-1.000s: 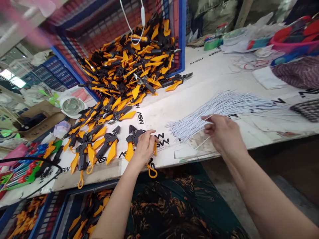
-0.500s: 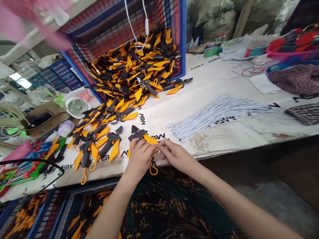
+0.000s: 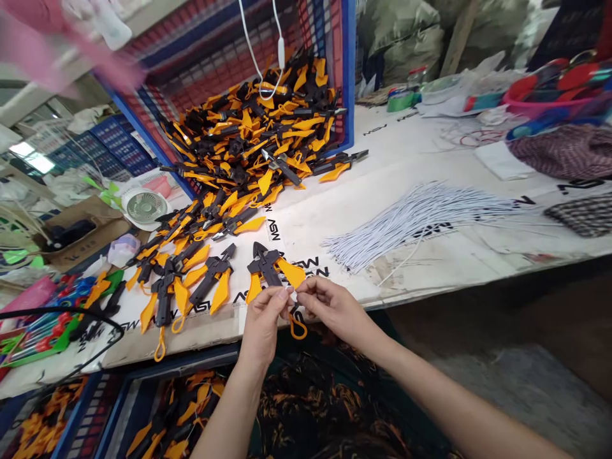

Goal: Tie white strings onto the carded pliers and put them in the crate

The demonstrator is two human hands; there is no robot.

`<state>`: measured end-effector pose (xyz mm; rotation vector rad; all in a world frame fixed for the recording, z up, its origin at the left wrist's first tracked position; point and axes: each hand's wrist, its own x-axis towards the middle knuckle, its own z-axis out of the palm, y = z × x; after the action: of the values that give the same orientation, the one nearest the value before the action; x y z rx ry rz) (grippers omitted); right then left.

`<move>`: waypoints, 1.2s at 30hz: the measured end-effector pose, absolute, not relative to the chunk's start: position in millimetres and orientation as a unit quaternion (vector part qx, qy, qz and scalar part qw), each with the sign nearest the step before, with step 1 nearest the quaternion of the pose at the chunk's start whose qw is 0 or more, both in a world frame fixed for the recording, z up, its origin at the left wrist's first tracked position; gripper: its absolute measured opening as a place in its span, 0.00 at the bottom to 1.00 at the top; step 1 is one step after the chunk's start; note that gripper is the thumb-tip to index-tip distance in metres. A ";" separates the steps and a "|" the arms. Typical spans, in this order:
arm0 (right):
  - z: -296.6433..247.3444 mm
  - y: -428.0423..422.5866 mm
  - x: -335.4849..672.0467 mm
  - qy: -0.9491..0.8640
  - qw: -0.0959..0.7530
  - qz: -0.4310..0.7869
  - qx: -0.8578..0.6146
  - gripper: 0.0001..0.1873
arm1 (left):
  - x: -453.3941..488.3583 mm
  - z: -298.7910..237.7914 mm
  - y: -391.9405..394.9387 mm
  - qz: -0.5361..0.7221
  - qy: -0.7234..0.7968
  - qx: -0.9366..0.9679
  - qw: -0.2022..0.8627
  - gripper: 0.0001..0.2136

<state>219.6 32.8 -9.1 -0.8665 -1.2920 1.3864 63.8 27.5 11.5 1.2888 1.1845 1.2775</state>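
Note:
At the table's front edge lies a black-and-orange hand tool (image 3: 268,264) with a pointed dark tip and two orange handles spread apart. An orange loop (image 3: 299,326) hangs at its lower end, over the edge. Thumb and fingers of my left hand (image 3: 265,312) are pinched together at the tool's lower end. Close against it, my right hand (image 3: 327,303) pinches too, beside the right orange handle. A small white bit, seemingly the end of a thin white wire, shows between the fingertips; the rest is hidden. Right of my hands lies a bundle of white wires (image 3: 406,220).
A blue crate (image 3: 350,76) on its side spills a heap of similar tools (image 3: 248,134) across the table (image 3: 306,210). More tools (image 3: 165,290) lie left of my hands. A small fan (image 3: 146,207) stands farther left. Filled crates (image 3: 112,408) sit below the edge.
My left hand has turned and drawn back toward me, from over the tool to its lower end, uncovering the tool's body. My right hand stays beside it, still pinching.

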 end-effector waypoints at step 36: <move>1.6 43.4 240.7 -0.705 0.474 0.402 -0.341 0.10 | 66.4 27.9 32.7 0.442 0.507 0.641 0.370 0.08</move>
<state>240.7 43.4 1.6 -0.8341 -1.7239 0.9835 66.4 32.7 27.9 1.6441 1.2997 1.1337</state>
